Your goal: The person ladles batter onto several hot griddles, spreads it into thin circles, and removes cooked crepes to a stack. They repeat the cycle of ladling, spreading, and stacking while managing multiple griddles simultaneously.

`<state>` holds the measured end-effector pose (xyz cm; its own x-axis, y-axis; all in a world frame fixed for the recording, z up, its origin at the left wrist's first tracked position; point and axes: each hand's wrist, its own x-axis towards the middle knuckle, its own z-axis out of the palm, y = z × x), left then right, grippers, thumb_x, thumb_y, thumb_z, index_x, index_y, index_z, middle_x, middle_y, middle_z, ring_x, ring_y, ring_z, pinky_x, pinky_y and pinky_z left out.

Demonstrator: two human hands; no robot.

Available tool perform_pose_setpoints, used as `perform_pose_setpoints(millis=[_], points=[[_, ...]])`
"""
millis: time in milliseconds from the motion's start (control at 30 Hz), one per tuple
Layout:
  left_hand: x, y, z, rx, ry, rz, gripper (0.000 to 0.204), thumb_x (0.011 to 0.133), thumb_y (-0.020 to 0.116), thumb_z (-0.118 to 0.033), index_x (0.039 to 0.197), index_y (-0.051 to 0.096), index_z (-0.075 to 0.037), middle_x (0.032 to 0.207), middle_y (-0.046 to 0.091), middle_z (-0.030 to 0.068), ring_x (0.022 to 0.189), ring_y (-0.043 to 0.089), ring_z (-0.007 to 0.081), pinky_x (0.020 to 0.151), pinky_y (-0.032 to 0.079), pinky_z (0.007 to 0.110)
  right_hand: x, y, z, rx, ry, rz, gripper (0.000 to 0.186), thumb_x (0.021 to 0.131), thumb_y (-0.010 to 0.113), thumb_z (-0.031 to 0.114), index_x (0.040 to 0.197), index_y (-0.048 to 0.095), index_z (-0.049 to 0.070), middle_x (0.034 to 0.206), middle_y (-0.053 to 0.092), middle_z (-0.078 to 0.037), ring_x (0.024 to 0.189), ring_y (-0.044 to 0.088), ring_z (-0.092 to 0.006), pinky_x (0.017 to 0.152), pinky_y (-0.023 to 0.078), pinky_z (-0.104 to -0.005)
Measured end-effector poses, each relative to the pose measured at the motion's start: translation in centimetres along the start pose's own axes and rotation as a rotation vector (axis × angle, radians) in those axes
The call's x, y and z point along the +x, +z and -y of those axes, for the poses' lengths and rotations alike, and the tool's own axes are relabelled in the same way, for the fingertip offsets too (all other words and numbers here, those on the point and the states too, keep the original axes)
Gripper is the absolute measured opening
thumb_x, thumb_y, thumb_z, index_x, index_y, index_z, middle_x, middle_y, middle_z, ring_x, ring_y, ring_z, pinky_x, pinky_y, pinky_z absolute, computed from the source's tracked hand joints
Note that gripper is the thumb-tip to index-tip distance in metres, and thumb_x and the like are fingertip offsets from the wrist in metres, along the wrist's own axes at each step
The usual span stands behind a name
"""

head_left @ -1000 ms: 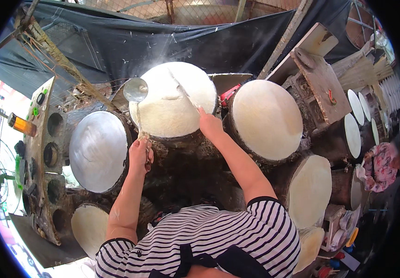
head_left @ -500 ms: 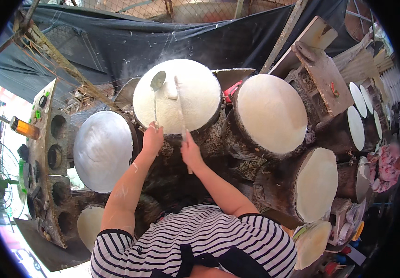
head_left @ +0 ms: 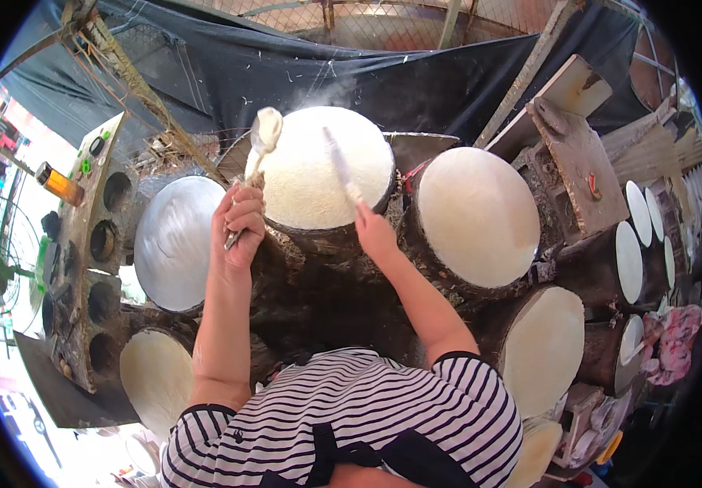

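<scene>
My left hand (head_left: 241,228) is closed round the handle of a long ladle (head_left: 266,132), raised over the left edge of the middle round griddle, with pale batter clinging to its head. My right hand (head_left: 373,232) grips a long flat spatula (head_left: 336,159), blurred, which lies across the cream-coloured sheet of batter (head_left: 294,187) covering that griddle. Faint steam rises behind it. To the left sits a bare silver griddle (head_left: 172,244); to the right, another griddle (head_left: 477,215) carries a smooth cream sheet.
More coated griddles (head_left: 542,350) (head_left: 155,382) flank me lower down. Sooty hollow blocks (head_left: 104,256) line the left, near a green fan (head_left: 5,268). Dark sheeting (head_left: 367,85) hangs behind, between leaning poles (head_left: 530,65). Boards (head_left: 579,171) and a pink cloth (head_left: 668,342) are at right.
My left hand and ladle have risen and shifted left, the ladle now laden with batter. My right hand has moved up and right with the spatula; a pale lump on the sheet is gone.
</scene>
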<state>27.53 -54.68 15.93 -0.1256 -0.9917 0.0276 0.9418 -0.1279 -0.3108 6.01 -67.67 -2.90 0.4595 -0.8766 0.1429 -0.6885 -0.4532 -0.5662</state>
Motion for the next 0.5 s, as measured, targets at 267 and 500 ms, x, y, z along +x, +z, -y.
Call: perform_pose_setpoints(millis=[267, 500], points=[[-2.0, 3.9, 1.7, 0.273, 0.173, -0.034, 0.018, 0.093, 0.042, -0.014, 0.079, 0.039, -0.003, 0.061, 0.037, 0.001, 0.045, 0.038, 0.0088, 0.036, 0.034, 0.022, 3.1, -6.2, -4.1, -0.36, -0.032, -0.048, 0.034, 0.087, 0.051, 0.023, 0.12, 0.045, 0.02, 0.078, 0.057, -0.016, 0.061, 0.059, -0.0346, 0.056, 0.048, -0.0458], [-7.3, 5.9, 4.1, 0.377, 0.346, 0.009, 0.02, 0.094, 0.04, -0.014, 0.078, 0.039, -0.003, 0.062, 0.037, 0.0022, 0.044, 0.039, 0.0097, 0.035, 0.033, 0.023, 3.3, -3.6, -3.4, -0.415, -0.251, -0.006, 0.033, 0.086, 0.047, 0.02, 0.118, 0.049, 0.017, 0.08, 0.057, -0.017, 0.06, 0.06, -0.0351, 0.057, 0.049, -0.0457]])
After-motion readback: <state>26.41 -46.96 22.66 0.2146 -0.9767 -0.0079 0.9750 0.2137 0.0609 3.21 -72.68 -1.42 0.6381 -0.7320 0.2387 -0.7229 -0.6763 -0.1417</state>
